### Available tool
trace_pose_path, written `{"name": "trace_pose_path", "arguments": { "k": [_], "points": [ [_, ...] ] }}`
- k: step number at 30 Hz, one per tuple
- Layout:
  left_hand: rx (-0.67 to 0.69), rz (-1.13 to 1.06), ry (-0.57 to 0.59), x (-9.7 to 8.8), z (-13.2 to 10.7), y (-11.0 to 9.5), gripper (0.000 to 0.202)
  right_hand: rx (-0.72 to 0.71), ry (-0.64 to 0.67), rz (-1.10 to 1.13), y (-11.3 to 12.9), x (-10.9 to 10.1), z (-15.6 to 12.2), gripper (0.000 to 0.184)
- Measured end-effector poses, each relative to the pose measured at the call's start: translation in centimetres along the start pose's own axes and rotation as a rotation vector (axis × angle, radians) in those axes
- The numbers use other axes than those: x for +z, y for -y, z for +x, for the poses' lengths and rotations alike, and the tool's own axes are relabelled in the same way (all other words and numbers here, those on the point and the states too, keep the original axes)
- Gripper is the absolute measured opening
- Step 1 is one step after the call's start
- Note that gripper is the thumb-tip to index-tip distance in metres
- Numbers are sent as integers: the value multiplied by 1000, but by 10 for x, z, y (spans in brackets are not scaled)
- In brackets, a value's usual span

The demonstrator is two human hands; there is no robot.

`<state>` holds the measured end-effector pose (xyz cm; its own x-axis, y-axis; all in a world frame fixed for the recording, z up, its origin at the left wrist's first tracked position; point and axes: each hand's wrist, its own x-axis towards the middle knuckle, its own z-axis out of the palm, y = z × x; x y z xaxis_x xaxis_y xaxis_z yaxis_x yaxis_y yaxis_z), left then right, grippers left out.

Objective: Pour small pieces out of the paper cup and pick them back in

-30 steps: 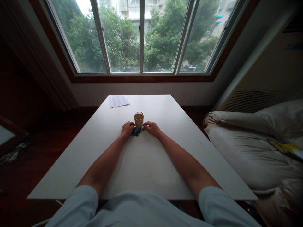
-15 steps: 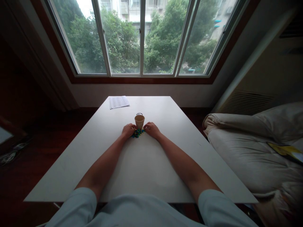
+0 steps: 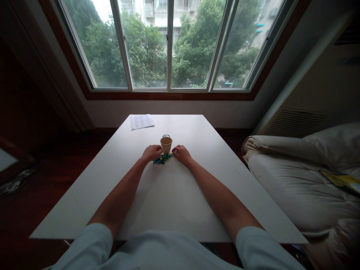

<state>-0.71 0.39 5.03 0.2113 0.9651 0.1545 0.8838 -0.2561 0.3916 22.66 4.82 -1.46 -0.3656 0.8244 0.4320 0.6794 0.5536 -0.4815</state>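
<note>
A brown paper cup (image 3: 166, 144) stands upright on the white table. On its near side lies a loose pile of small green, blue and yellow pieces (image 3: 162, 159), too small to name. Left of the cup, my left hand (image 3: 152, 152) is closed, its fingertips close to the cup's side above the pile's left part. To the right, my right hand (image 3: 182, 153) has its fingers pinched together by the pile's right end. Whatever either hand's fingertips hold is too small to make out.
Behind the cup lies a thin dark loop (image 3: 166, 135). Printed paper sheets (image 3: 142, 121) rest at the table's far left corner. The white table (image 3: 174, 202) narrows toward the window (image 3: 168, 56). A beige sofa (image 3: 284, 180) stands to the right.
My left hand has shifted slightly up and left off the pile, and more of the pieces show at its left end. The right hand and the cup have hardly moved.
</note>
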Motion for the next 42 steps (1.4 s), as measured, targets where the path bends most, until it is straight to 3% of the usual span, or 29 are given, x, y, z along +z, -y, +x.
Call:
{"name": "trace_pose_path", "arguments": {
  "k": [5, 8, 16, 24, 33, 35, 42],
  "points": [
    [117, 129, 265, -5, -13, -17, 30, 0, -3, 4, 4, -2, -1, 11],
    [184, 151, 333, -6, -18, -20, 24, -12, -3, 11, 5, -2, -1, 11],
    [182, 171, 323, -10, -21, -18, 26, -43, 10, -22, 2, -1, -1, 13],
    [132, 151, 179, 0, -17, -14, 22, -83, 24, -65, 3, -2, -1, 13],
    [36, 78, 33, -21, -6, 15, 31, -55, -43, 0, 7, -5, 0, 14],
    [41, 58, 56, -24, -5, 24, 29, -50, -84, 32, 9, -7, 0, 13],
    [44, 50, 297, -25, -4, 39, 27, 20, -199, 189, 20, -12, 1, 15]
  ]
}}
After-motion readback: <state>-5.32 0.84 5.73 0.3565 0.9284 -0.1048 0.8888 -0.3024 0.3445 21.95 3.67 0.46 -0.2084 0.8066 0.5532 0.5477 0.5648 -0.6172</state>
